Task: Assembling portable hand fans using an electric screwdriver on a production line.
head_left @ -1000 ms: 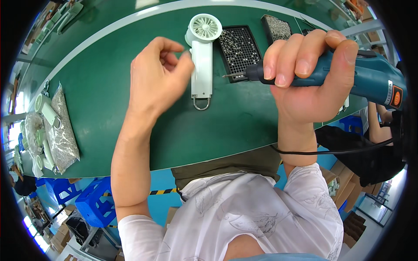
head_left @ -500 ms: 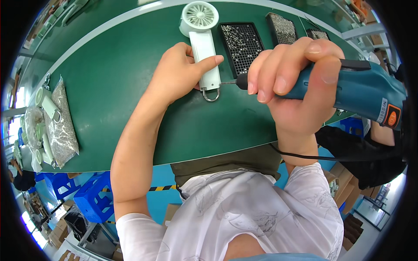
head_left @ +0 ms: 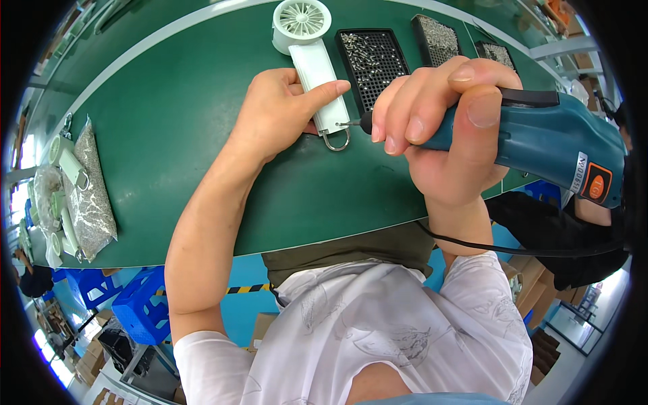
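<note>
My left hand (head_left: 280, 104) is closed round the white handle of a handheld fan (head_left: 317, 71), thumb across its upper face. The fan lies on the green table with its round, spoked head (head_left: 302, 20) at the far end and a metal loop (head_left: 337, 140) at the near end. In my right hand (head_left: 449, 128) is a blue electric screwdriver (head_left: 547, 135), fingers wrapped round its front. Its thin bit (head_left: 349, 123) points left and meets the handle's near end, by a small hole. Whether a screw sits on the tip is too small to tell.
A black perforated tray (head_left: 371, 64) with loose screws lies beyond the screwdriver. Two boxes of small metal parts, one a black bin (head_left: 435, 40), stand farther right. At far left are a bag of small parts (head_left: 93, 196) and more fans (head_left: 65, 158). A black cord (head_left: 520, 251) trails at right.
The fan has tilted, its near end swinging right and its head shifting left. My right hand has brought the screwdriver a little left and up, its bit now over the handle's end.
</note>
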Available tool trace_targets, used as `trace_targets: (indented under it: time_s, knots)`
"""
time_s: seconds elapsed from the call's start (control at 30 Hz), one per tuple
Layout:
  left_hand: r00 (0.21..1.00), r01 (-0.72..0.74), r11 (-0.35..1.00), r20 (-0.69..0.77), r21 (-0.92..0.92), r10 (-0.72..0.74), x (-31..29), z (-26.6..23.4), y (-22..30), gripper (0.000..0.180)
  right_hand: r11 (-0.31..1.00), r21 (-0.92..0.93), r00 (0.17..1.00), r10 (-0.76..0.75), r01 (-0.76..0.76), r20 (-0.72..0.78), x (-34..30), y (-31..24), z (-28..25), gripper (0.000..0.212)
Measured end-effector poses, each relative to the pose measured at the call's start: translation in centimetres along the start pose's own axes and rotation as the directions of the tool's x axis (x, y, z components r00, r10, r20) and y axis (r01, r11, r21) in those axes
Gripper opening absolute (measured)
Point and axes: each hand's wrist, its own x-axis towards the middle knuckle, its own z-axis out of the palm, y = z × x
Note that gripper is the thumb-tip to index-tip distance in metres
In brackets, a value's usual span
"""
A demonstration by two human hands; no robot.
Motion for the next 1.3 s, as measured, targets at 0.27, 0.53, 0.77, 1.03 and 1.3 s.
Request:
trace_targets:
  time_s: [0.27,0.53,0.77,1.03,1.3]
  knots:
    - [1.000,-0.009,1.000,0.006,-0.020,0.009,0.3,0.1,-0.3,0.052,1.000,-0.024,1.000,-0.013,0.013,-0.026,-0.2,0.8,0.2,0.023]
    - [1.000,-0.007,1.000,-0.009,-0.017,0.006,0.3,0.3,-0.4,0.049,0.999,-0.031,0.999,-0.024,0.023,-0.029,-0.1,1.1,0.7,0.014]
    - [1.000,-0.022,1.000,0.013,-0.011,0.022,0.5,0.3,-0.2,0.047,0.964,-0.264,0.997,0.033,-0.014,0.067,-0.5,1.0,0.7,0.008]
    - [0.998,-0.060,0.998,-0.033,0.029,0.061,0.3,0.4,-0.6,0.048,0.996,-0.068,0.998,0.054,-0.055,-0.022,-0.9,1.7,1.5,0.013]
    - [0.890,-0.155,0.773,-0.252,0.615,0.380,-3.7,0.4,2.1,0.044,0.992,0.124,0.935,0.067,-0.025,-0.349,2.2,-3.8,-0.2,0.015]
